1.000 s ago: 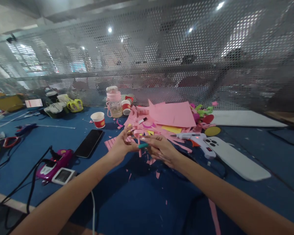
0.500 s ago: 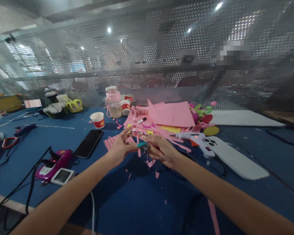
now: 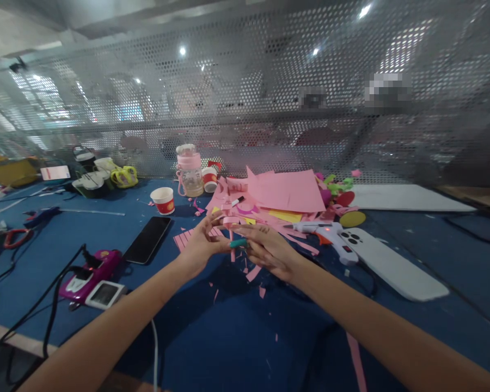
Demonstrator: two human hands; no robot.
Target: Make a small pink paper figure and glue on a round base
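Above the blue table, my left hand point(image 3: 199, 243) and my right hand point(image 3: 273, 251) meet, fingertips almost touching. A curled pink paper strip point(image 3: 231, 222) sits between them, one end hanging down, and my left fingers are closed on it. A short teal rod-like piece point(image 3: 238, 243) lies between my left thumb and my right fingers; its kind is unclear. My right hand is closed around this piece, with its index finger stretched along the paper strip. Behind the hands is a pile of pink paper sheets point(image 3: 292, 190). A slitted pink paper piece point(image 3: 182, 239) lies beside my left hand.
A white glue gun point(image 3: 330, 235) and a white phone point(image 3: 392, 264) lie right. At left are a black phone point(image 3: 148, 239) and a purple power strip point(image 3: 92, 275) with cables. A paper cup point(image 3: 163, 201) and a bottle point(image 3: 189, 171) stand behind, before a perforated metal screen point(image 3: 245, 109).
Both hands have barely moved. The pink strip's curl has shifted slightly to the right and lower, and the teal piece has turned a little between the fingers.
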